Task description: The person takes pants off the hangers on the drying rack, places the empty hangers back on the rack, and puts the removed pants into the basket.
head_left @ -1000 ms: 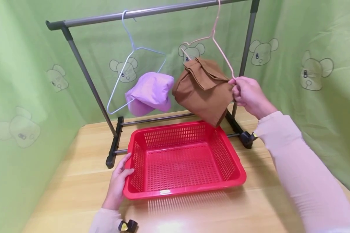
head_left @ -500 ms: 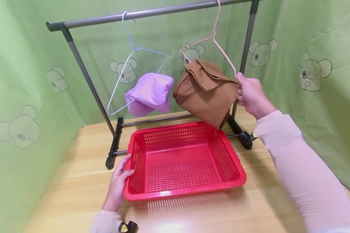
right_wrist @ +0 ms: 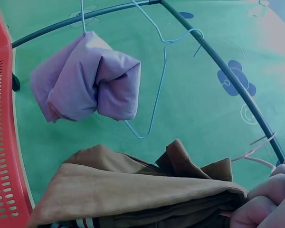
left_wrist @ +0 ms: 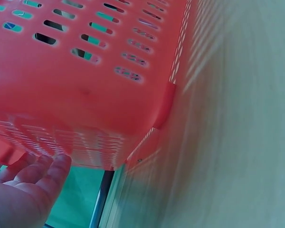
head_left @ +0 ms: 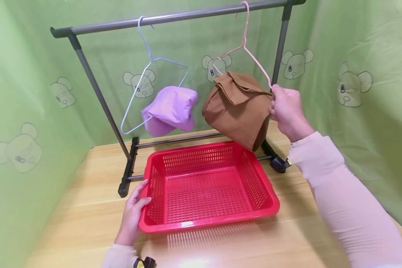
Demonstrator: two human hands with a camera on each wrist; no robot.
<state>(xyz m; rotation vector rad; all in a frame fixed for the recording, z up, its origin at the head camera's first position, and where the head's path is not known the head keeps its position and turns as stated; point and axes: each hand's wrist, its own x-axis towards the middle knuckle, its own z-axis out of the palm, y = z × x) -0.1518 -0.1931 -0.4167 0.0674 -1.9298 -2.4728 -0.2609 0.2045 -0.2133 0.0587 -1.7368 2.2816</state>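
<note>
In the head view, a brown folded garment (head_left: 236, 119) hangs over the lower part of a pink wire hanger (head_left: 257, 61). My right hand (head_left: 289, 111) pinches the hanger's right corner together with the garment's edge; the fingertips are partly hidden. In the right wrist view, the brown cloth (right_wrist: 133, 190) stretches away from the curled fingers (right_wrist: 270, 202). My left hand (head_left: 130, 219) grips the left rim of a red plastic basket (head_left: 207, 225), thumb on the rim. From the left wrist, its fingers (left_wrist: 52, 175) touch the basket's outer wall (left_wrist: 80, 99).
A grey metal rack (head_left: 194, 15) stands behind the basket on a wooden table (head_left: 83, 208). Left of the brown garment, a purple cloth (head_left: 174, 106) hangs on a light blue hanger (head_left: 133, 95). Green patterned curtain (head_left: 365, 130) surrounds the table.
My right hand has shifted slightly right along with the hanger's corner, and the brown garment's edge has moved right with it. The left hand stays on the basket.
</note>
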